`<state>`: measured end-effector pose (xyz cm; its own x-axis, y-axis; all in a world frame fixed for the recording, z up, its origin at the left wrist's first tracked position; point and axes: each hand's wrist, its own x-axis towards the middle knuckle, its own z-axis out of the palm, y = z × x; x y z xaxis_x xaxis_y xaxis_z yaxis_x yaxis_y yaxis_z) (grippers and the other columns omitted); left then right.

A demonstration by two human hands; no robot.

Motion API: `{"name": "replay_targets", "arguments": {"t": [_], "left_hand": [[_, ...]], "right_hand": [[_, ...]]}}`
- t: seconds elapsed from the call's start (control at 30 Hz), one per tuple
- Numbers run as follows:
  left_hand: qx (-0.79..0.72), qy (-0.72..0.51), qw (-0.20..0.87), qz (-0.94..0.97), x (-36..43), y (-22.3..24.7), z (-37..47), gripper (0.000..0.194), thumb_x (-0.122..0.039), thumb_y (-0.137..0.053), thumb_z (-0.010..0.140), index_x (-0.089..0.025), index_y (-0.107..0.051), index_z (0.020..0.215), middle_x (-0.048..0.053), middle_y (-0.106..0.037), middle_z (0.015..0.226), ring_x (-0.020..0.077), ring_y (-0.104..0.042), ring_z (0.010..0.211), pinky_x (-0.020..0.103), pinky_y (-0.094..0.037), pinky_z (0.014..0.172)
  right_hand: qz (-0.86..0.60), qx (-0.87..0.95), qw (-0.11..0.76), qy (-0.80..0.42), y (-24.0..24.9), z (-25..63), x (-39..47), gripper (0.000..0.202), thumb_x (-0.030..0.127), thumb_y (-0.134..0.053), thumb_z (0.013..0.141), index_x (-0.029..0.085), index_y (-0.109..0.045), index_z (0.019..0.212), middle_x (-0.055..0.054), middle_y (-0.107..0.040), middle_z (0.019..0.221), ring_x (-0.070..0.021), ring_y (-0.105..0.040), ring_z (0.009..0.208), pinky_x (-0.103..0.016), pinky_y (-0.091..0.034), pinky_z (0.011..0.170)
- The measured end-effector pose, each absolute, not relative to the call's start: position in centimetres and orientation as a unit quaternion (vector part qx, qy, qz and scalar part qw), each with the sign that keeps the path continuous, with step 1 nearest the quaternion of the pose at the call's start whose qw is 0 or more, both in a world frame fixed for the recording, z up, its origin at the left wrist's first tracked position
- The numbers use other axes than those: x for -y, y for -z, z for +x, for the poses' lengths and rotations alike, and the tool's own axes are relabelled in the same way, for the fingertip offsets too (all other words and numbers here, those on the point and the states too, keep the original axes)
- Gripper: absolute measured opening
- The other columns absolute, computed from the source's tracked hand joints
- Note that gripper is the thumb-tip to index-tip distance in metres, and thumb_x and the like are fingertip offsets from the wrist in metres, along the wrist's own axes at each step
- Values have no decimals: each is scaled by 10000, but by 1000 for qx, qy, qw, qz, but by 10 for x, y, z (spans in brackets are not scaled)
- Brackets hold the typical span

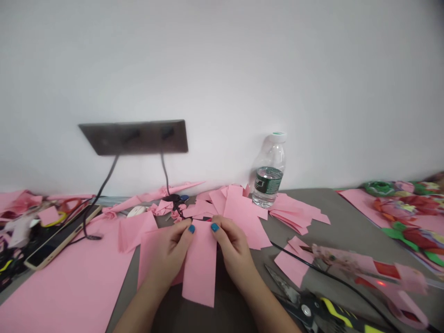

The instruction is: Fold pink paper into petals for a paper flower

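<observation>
A pink paper strip [200,273] hangs between my two hands, its long side pointing toward me. My left hand [170,252] pinches its upper left corner, thumb on top. At the upper right corner, my right hand [233,243] pinches the same strip. The fingers beneath the paper are hidden. Under my left hand lies another pink paper piece [147,252] on the dark table. Behind my hands spreads a pile of cut pink paper [243,217].
Scissors [301,305] with black-yellow handles and a glue gun [378,273] with a lit red light lie at right, a black cable [326,273] crossing nearby. A water bottle [268,178] stands by the wall. A phone [62,238] rests at left; paper flowers [409,206] sit far right.
</observation>
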<state>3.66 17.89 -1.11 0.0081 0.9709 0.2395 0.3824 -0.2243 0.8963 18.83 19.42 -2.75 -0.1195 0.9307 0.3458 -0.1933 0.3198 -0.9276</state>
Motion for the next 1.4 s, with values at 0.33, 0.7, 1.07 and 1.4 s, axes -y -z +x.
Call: {"name": "replay_targets", "arguments": {"t": [0.33, 0.7, 1.07, 1.4], "left_hand": [[-506, -370, 334, 704, -181, 7, 38, 260, -283, -455, 897, -210, -420, 650, -37, -433, 617, 141, -412, 591, 248, -287, 543], [-477, -343, 355, 727, -182, 4, 36, 338, -266, -453, 857, -231, -236, 601, -64, -238, 565, 116, -262, 521, 271, -175, 507], [-513, -469, 325, 641, -189, 9, 18, 352, -366, -409, 962, -230, -365, 640, -59, -312, 609, 127, -305, 548, 260, -243, 518], [-518, -421, 420, 615, -182, 7, 42, 292, -424, -592, 920, -192, -583, 744, -54, -534, 628, 110, -538, 492, 220, -399, 511]], "right_hand": [[-307, 533, 536, -578, 27, 187, -202, 189, 377, -717, 811, 203, -649, 784, 1, -607, 728, -176, -567, 706, -284, -444, 679], [-386, 367, 675, -510, 33, 194, -208, 317, 472, -769, 757, 206, -598, 736, 43, -494, 695, -142, -433, 661, -253, -347, 623], [-426, 264, 728, -468, 38, 206, -218, 381, 543, -761, 719, 219, -569, 772, 59, -476, 690, -131, -409, 616, -241, -340, 570], [-387, 383, 638, -545, 38, 192, -210, 431, 657, -608, 845, 231, -594, 905, 37, -542, 680, -141, -488, 567, -238, -381, 491]]}}
